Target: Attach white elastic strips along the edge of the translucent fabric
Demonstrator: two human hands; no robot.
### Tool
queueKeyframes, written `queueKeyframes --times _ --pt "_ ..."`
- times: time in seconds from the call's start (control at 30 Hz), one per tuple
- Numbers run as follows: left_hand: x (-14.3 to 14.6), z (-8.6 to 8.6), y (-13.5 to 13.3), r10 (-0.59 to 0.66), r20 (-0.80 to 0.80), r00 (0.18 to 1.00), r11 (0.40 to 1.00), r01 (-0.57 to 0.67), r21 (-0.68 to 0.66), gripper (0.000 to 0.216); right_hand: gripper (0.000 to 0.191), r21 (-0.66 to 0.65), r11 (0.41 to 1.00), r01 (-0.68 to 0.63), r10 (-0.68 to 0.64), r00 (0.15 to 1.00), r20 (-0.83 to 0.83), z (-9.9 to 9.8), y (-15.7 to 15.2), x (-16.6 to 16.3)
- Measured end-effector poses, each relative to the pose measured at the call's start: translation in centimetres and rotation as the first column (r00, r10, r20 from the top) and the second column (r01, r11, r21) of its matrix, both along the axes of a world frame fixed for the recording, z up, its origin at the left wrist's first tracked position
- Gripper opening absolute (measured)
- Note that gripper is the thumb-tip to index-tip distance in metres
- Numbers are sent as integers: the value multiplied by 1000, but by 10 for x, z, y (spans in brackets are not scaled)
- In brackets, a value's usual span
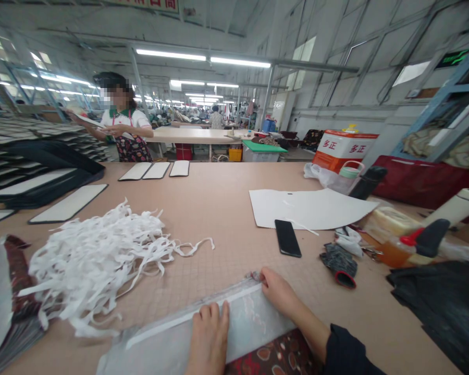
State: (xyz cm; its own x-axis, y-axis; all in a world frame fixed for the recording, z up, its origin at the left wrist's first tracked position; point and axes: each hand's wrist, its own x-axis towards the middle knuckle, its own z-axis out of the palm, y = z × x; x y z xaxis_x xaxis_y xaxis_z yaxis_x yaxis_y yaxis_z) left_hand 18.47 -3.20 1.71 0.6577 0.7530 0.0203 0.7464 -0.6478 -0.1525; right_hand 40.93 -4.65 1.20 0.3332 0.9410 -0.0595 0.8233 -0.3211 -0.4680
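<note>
A grey-backed piece of fabric point(254, 315) lies on the table in front of me, with a dark brown-red patterned part point(275, 357) showing at its near side. Along its far edge runs a narrow white strip point(168, 327). My left hand point(209, 338) rests flat on the fabric, fingertips stretched out over the strip. At the fabric's far right corner, my right hand point(277, 292) pinches the edge between thumb and fingers; the fingertips are partly hidden. Left of the fabric is a loose heap of white strips point(97, 255).
A black phone point(287, 238) overlaps a white sheet point(308, 208). Dark gloves point(339, 263), bottles and black material point(441, 307) lie right. A stack of patterned fabric point(19, 312) is at the left. Across the table a person point(125, 125) holds a flat panel near white panels point(156, 170).
</note>
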Motion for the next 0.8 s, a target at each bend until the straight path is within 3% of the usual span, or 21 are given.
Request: queueKeyframes --times 0.13,0.2,0.3,0.37,0.47,0.63,0.7,0.8 --pt "0 8 -1 -7 -2 1000 999 7 -48 39 18 56 996 -64 42 943 331 0 -6 -20" --pt "1 11 -3 -12 6 1000 997 13 -82 39 18 116 972 -205 137 893 428 -4 -11 -41" --pt "-5 13 -2 -6 24 1000 994 8 -109 38 28 194 863 -467 356 833 423 -14 -21 -68" --pt "-21 12 1 -5 32 999 994 8 -109 38 35 202 824 -529 435 820 372 -17 -28 -69" --pt "-67 8 6 38 3 999 993 -38 -116 44 36 174 853 -493 445 859 251 -17 -37 -44" --pt "-152 8 14 243 -99 965 956 -256 -144 57 33 175 924 -342 331 940 89 -14 -43 3" --pt "-165 14 18 281 -124 952 938 -299 -173 58 30 163 942 -293 292 956 28 -12 -40 9" --pt "-153 30 25 263 -149 953 942 -287 -176 50 21 92 972 -215 216 976 -6 -6 -32 13"
